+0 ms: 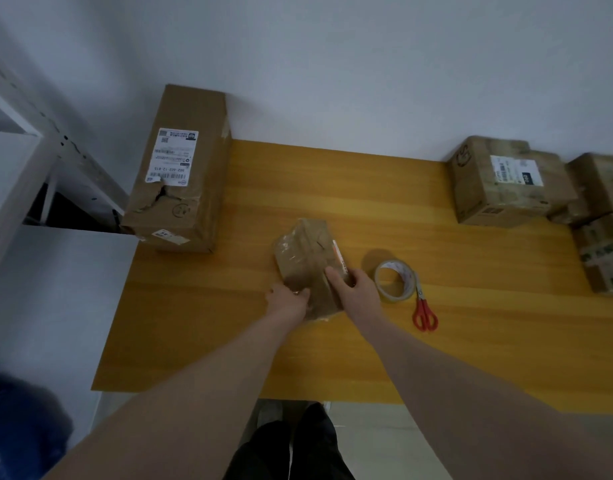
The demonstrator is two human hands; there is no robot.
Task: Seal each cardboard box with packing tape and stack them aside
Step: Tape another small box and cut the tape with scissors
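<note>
Both hands hold the small taped box [308,268] mid-tabletop [333,341]: left hand [289,301] fingers curl on its near edge, right hand [353,287] fingers clamp its side, tape roll [395,280] just beside.

The tabletop [333,344] is wood-grain, honey-yellow, smooth with a soft sheen. The small box [307,261] is brown cardboard, matt where bare, but glossy and crinkled where clear tape wraps it. The long box [194,174] is plain matt cardboard, torn and dented near one end, with a smooth white paper label [171,155]. The tape roll [395,280] is clear glossy plastic film. The scissors [423,311] have shiny red plastic handles; their blades look metal. The boxes on the right [506,181] are cardboard banded with shiny tape. The wall [333,64] is matt white.
</note>
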